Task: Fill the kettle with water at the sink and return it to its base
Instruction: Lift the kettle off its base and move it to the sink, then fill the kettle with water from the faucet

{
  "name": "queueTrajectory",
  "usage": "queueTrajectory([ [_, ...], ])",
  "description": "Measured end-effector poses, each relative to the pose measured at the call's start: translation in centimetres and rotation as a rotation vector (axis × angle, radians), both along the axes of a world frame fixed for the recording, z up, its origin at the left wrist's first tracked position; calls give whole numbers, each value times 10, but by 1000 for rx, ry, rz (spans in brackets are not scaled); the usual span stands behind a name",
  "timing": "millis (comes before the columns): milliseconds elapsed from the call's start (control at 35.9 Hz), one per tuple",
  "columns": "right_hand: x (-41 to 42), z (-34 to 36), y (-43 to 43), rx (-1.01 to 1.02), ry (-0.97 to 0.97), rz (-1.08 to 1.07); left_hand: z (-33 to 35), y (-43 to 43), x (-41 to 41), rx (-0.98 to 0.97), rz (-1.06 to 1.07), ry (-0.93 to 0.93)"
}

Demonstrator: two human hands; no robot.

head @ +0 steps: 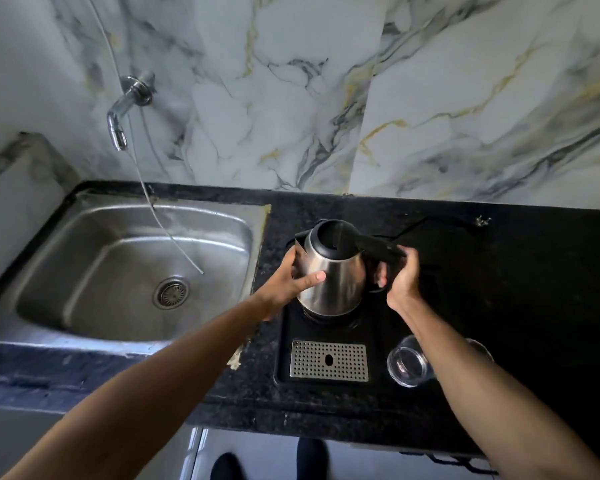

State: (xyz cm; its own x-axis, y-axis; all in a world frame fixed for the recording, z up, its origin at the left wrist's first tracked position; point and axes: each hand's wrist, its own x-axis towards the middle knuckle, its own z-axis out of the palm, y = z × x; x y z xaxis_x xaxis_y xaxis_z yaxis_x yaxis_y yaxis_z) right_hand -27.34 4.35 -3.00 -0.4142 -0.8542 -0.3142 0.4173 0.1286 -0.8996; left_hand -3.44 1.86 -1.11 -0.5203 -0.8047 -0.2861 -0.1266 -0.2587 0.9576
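Note:
A steel kettle (336, 282) with a black lid and handle stands on its black base tray (291, 341) on the dark counter. My left hand (291, 277) presses against the kettle's left side, thumb across the steel. My right hand (404, 275) is wrapped around the black handle on the kettle's right. The steel sink (94, 271) lies to the left, with a chrome tap (120, 117) on the marble wall above it. No water runs from the tap.
A thin hose (160, 220) hangs from the wall into the sink near the drain (171, 292). A perforated metal drip grid (329, 360) sits at the tray's front. An overturned clear glass (407, 363) lies right of the tray, under my right forearm. Marble wall stands behind the black counter (516, 289).

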Motion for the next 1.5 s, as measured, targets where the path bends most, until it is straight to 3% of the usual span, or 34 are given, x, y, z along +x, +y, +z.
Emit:
queueTrajectory([
  [195, 26, 44, -52, -88, -30, 42, 50, -28, 26, -20, 79, 77],
  [278, 61, 68, -88, -100, -23, 70, 80, -49, 59, -133, 148, 31],
  [334, 82, 76, -108, -115, -11, 80, 98, -59, 76, -277, 279, -107],
  [390, 108, 80, -125, -121, -16, 87, 114, -69, 91, -589, 419, -334],
  [445, 133, 84, -139, -124, -27, 83, 125, -82, 105, -970, 436, -628],
  [501, 164, 86, -155, -116, -40, 93, 135, -98, 120, -1106, 432, -866],
  [585, 204, 87, -170, -115, -60, 101, 140, -117, 138, -992, 455, -987],
  [807, 277, 80, -203, -94, -69, 108, 140, -155, 196, -828, 455, -866],
  [1058, 328, 55, -227, -78, -7, 74, 151, -196, 233, -1129, 262, -972],
  [1197, 349, 38, -241, -17, -40, 40, 143, -215, 228, -1244, 121, -876],
  [1280, 358, 26, -250, 6, -69, 0, 139, -229, 241, -1081, 186, -663],
  [1364, 362, 12, -261, 40, -30, 46, 132, -257, 272, -860, 483, -444],
  [1447, 364, 1, -271, 61, -12, 72, 118, -287, 308, -580, 733, -472],
  [1503, 366, -7, -277, 71, -16, 79, 105, -303, 326, -477, 724, -573],
])
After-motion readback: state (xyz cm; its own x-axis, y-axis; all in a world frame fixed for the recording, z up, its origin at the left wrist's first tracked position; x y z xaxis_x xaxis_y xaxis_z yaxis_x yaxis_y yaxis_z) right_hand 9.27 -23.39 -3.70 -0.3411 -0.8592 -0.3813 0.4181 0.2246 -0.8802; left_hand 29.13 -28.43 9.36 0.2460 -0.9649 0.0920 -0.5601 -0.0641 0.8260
